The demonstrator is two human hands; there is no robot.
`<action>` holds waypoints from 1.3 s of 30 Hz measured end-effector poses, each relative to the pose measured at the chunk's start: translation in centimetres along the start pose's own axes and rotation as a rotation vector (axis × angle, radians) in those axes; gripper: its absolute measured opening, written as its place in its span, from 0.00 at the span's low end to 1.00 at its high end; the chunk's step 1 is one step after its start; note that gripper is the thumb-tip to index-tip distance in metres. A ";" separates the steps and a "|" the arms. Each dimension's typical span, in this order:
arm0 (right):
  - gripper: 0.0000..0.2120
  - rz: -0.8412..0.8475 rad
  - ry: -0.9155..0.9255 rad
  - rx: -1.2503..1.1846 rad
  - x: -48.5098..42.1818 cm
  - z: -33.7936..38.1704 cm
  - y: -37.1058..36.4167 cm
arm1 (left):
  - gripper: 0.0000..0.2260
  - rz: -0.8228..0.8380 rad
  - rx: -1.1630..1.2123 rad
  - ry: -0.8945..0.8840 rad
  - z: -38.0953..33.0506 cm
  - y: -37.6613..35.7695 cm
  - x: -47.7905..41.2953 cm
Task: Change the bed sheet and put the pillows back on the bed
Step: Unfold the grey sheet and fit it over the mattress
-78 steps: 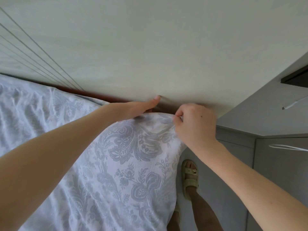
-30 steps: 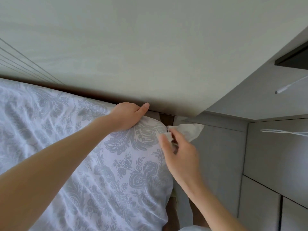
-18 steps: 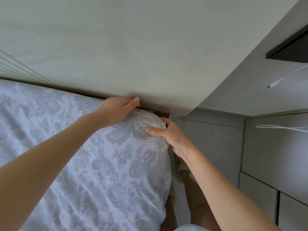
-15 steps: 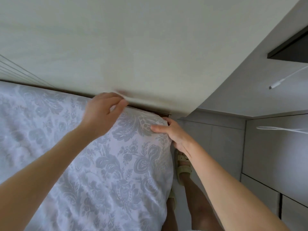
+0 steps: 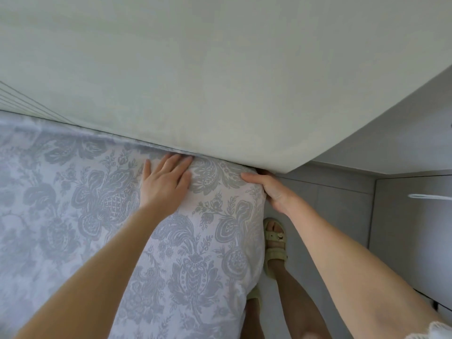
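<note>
Across the left and lower middle of the frame lies the bed sheet (image 5: 73, 216), white with a grey floral print. It covers the mattress right up to the pale panel (image 5: 220, 81) that fills the upper part of the frame, and along that line its edge disappears between mattress and panel.

Near the centre, the left hand (image 5: 166, 184) lies flat on the sheet, palm down. Its fingers are straight and slightly spread, with the tips touching the seam where sheet meets panel. It holds nothing and only presses on the cloth.

Just right of centre, the right hand (image 5: 274, 192) cups the covered mattress corner. Its thumb lies along the top of the sheet, while the other fingers wrap over the edge and down the side, mostly out of sight.

Below that hand, at the lower right of centre, a foot in a pale green sandal (image 5: 275, 243) stands on the grey floor (image 5: 342, 204), just beside the bed. A 2nd sandal peeks out lower down, partly hidden by the mattress. At the right edge stands a grey cabinet (image 5: 411, 241) with a white handle (image 5: 430, 196).
</note>
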State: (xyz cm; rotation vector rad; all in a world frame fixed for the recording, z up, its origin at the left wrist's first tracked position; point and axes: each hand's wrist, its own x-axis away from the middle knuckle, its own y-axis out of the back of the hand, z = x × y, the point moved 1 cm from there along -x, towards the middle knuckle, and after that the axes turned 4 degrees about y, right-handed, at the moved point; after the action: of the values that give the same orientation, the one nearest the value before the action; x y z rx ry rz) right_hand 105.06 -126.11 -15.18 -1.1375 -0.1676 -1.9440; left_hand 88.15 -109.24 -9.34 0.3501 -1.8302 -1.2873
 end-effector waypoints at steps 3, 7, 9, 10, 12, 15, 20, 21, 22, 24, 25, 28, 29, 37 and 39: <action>0.25 -0.264 0.181 0.080 1.0 -0.7 -0.8 | 0.24 0.007 -0.039 -0.004 -0.4 0.2 -1.7; 0.19 -0.419 0.275 0.185 3.1 -2.8 -1.9 | 0.19 0.019 -0.033 0.023 -0.5 0.4 -3.2; 0.22 -0.275 0.197 -0.038 3.7 -3.9 -2.0 | 0.18 0.078 0.014 0.042 -0.3 1.0 -3.7; 0.28 -0.269 0.159 -0.127 4.0 -4.2 -1.7 | 0.18 0.106 0.030 0.051 -0.2 1.6 -3.8; 0.44 -0.360 0.088 -0.229 4.6 -5.2 -1.1 | 0.16 0.098 -0.010 0.035 -0.5 2.8 -3.4; 0.36 -0.520 0.029 -0.280 6.5 -7.2 -0.5 | 0.13 -0.147 -0.038 -0.101 -2.7 3.9 -1.0; 0.23 -0.546 0.046 -0.370 9.8 -11.2 -2.2 | 0.17 -0.107 0.102 -0.614 -8.7 2.8 2.2; 0.22 -0.528 0.043 -0.382 10.3 -11.8 -2.8 | 0.18 -0.044 0.063 -0.701 -10.0 2.3 2.1; 0.21 -0.506 0.042 -0.391 10.6 -12.4 -3.4 | 0.19 0.024 0.015 -0.770 -11.2 1.8 1.8; 0.19 -0.455 0.058 -0.396 10.8 -13.2 -4.4 | 0.19 0.141 -0.079 -0.823 -13.6 0.8 1.2; 0.19 -0.430 0.063 -0.405 10.7 -13.5 -4.8 | 0.19 0.194 -0.133 -0.826 -14.7 0.2 0.7; 0.19 -0.356 0.076 -0.469 10.4 -13.7 -5.3 | 0.16 0.336 -0.465 -0.812 -17.8 -1.1 -0.7; 0.19 -0.348 0.086 -0.491 10.4 -13.8 -5.4 | 0.18 0.377 -0.614 -0.824 -18.7 -1.4 -0.9; 0.19 -0.361 0.162 -0.529 9.5 -14.2 -5.3 | 0.20 0.529 -1.151 -0.750 -21.2 -4.6 -0.8; 0.20 -0.326 0.167 -0.528 9.0 -14.1 -5.1 | 0.23 0.517 -1.141 -0.729 -21.2 -4.2 -0.8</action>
State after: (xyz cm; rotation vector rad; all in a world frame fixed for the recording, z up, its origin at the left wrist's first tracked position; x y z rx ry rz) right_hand 90.22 -135.32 -14.98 -1.3319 0.2857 -2.4509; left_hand 103.86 -123.97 -11.10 -1.2442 -1.2241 -1.9246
